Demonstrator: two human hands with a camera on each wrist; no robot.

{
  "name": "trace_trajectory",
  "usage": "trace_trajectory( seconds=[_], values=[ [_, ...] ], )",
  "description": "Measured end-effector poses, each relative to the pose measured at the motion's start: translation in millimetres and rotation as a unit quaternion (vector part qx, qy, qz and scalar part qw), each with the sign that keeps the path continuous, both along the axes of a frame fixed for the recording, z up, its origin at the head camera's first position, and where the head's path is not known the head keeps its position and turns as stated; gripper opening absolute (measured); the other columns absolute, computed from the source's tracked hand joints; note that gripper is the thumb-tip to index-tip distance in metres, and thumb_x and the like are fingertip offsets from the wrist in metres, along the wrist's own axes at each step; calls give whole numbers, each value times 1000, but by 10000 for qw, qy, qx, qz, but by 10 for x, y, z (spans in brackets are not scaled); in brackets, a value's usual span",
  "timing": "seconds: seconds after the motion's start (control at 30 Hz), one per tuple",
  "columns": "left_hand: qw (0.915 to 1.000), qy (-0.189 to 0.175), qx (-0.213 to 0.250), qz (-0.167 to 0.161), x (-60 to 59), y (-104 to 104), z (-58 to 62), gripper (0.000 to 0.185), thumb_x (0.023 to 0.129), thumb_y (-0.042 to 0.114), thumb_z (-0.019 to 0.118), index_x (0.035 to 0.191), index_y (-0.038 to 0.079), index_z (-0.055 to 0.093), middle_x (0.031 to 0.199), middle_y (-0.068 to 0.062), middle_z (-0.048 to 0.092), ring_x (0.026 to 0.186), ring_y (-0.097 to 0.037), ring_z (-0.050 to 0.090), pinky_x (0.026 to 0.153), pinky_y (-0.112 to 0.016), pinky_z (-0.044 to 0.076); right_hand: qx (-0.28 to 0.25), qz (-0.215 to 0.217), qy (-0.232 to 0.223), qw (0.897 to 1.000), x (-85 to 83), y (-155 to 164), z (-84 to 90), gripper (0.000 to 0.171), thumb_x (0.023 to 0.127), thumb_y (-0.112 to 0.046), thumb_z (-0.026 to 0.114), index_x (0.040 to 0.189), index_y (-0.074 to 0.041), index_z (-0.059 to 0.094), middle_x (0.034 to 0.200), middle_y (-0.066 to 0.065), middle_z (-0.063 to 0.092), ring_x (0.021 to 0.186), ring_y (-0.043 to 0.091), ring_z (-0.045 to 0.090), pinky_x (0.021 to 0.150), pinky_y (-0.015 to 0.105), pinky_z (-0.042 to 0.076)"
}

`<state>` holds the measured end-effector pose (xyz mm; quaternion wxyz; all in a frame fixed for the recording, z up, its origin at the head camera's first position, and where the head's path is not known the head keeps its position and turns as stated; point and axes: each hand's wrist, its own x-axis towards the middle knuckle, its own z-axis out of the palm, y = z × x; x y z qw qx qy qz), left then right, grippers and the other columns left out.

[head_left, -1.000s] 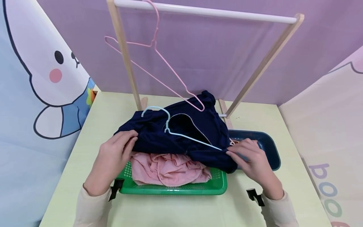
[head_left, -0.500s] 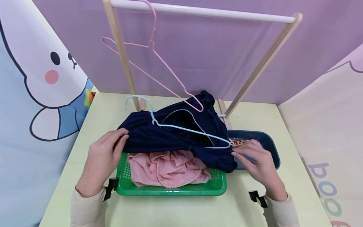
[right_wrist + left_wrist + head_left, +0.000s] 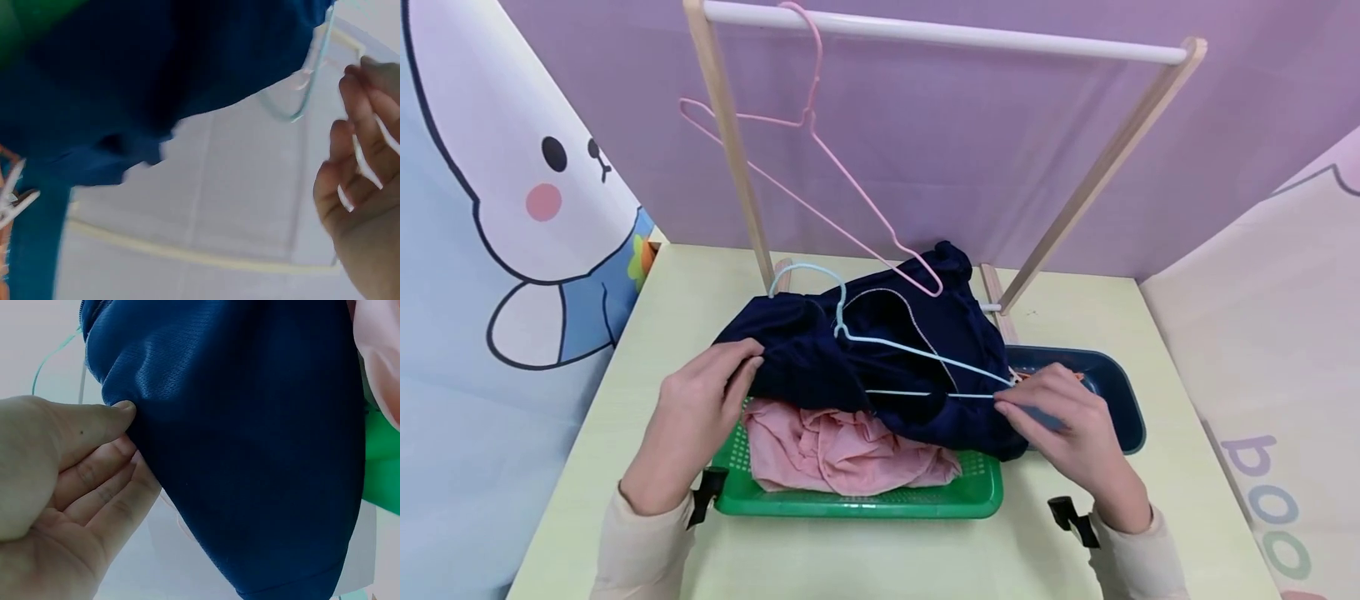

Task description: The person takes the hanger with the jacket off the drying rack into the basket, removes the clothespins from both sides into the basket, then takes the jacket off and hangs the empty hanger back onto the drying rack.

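Left hand (image 3: 696,412) pinches navy knit garment (image 3: 880,358); right hand (image 3: 1060,417) apparently pinches pale-blue wire hanger's (image 3: 917,354) end. Hanger partly inserted; hanging remains.

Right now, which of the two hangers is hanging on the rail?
The pink hanger: its hook is over the white rail. The light blue hanger lies on the navy garment, pinched by the right hand.

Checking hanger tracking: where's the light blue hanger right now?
In the head view the light blue hanger lies centre frame on the navy garment above the green basket, its right end pinched by the right hand.
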<state>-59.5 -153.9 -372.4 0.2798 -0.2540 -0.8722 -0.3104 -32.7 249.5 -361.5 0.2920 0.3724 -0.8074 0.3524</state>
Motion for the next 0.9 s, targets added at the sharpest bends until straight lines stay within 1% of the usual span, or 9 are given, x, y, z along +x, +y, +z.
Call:
trace_trajectory(
  seconds=[0.13,0.2,0.3,0.43,0.53,0.67,0.8,0.9],
  values=[
    [9997,198,2,-130,23,65,32,26,83,-8,76,108,-1,70,103,-13,71,96,-29,70,81,-46,57,453,-106,396,9981,-122,-205,180,28,101,-27,64,91,-4,78,87,3,71,80,25,57,75,31,39],
    [9994,279,12,-207,38,113,53,28,82,-8,76,108,-1,70,103,-14,70,96,-29,70,81,-45,57,721,-173,475,9961,-188,-314,263,27,101,-27,63,94,-5,78,90,2,71,82,25,57,72,35,37],
    [9989,361,-1,-315,59,197,92,28,82,-8,76,109,-2,70,103,-14,70,96,-29,69,81,-44,58,1033,-245,541,9929,-275,-455,357,26,101,-28,62,98,-8,78,93,1,71,84,25,56,67,36,33],
    [9986,358,-73,-375,82,302,146,25,85,-6,75,109,-2,70,102,-14,70,94,-27,69,80,-43,58,1277,-205,621,9897,-353,-583,422,24,101,-25,61,99,-9,78,93,0,70,83,25,56,64,38,32],
    [9987,299,-106,-392,97,360,166,23,86,-5,74,108,-1,69,102,-13,70,93,-26,69,80,-42,58,1344,-174,637,9887,-373,-626,434,23,101,-24,61,99,-8,78,92,1,70,84,25,57,64,40,33],
    [9988,131,-159,-434,110,408,173,20,89,-1,73,108,1,70,101,-11,70,94,-25,69,80,-40,58,1413,-322,709,9869,-361,-605,438,24,103,-24,60,96,-8,77,92,1,71,84,27,57,65,41,34],
    [9986,35,-219,-474,126,431,163,17,89,2,73,106,3,72,100,-9,71,93,-23,70,79,-39,59,1359,-539,948,9847,-320,-487,479,26,103,-23,58,94,-6,76,91,3,71,82,29,57,65,43,34],
    [9985,12,-220,-510,146,436,142,17,88,2,74,105,3,73,99,-7,71,91,-22,70,77,-39,59,1158,-734,1142,9840,-275,-335,541,28,103,-23,58,91,-5,76,88,5,72,77,31,56,64,45,32]
  ],
)
